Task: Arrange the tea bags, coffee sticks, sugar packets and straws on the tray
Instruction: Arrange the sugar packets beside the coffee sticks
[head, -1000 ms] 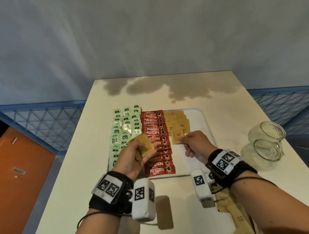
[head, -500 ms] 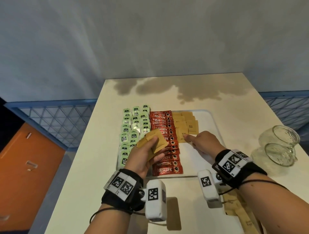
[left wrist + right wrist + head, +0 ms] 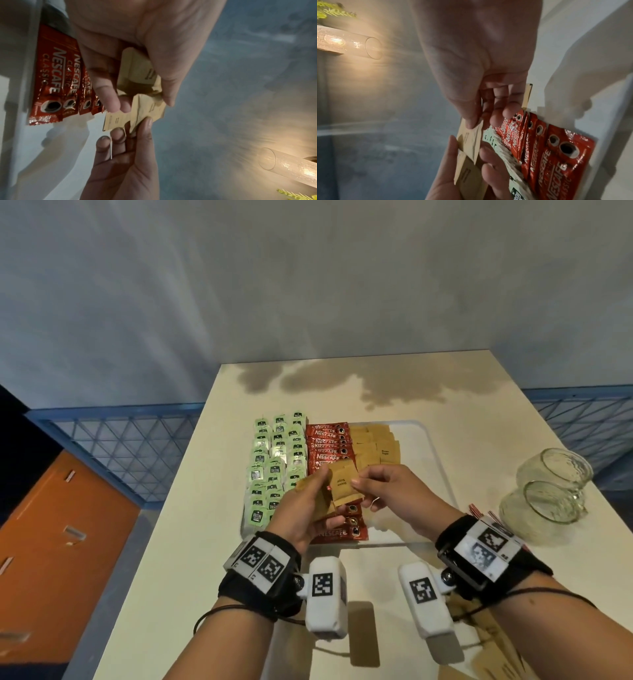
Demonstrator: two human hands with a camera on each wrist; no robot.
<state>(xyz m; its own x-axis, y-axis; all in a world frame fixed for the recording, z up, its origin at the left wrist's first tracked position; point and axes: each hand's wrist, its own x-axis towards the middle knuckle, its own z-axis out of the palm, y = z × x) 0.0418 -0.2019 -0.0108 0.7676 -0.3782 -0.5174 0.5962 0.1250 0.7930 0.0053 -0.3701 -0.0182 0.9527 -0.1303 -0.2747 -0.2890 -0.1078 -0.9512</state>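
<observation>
My left hand [image 3: 318,496] grips a small stack of brown sugar packets [image 3: 344,487] above the near half of the white tray [image 3: 423,474]. My right hand [image 3: 363,491] pinches the top packet of that stack between thumb and fingers; the left wrist view shows that pinched packet [image 3: 147,113]. On the tray lie green tea bags [image 3: 274,460] in columns at the left, red coffee sticks [image 3: 329,443] in the middle, and a short run of sugar packets [image 3: 376,446] to their right. Red-striped straws [image 3: 478,511] peek out behind my right wrist.
Two glass jars [image 3: 548,491] lie on their sides at the table's right edge. More brown packets [image 3: 496,642] lie on the table under my right forearm. The tray's right side is bare white. A blue railing runs beyond the table on both sides.
My right hand left the sugar row on the tray, came back to the stack in my left hand and pinched the top packet. My left hand kept its hold.
</observation>
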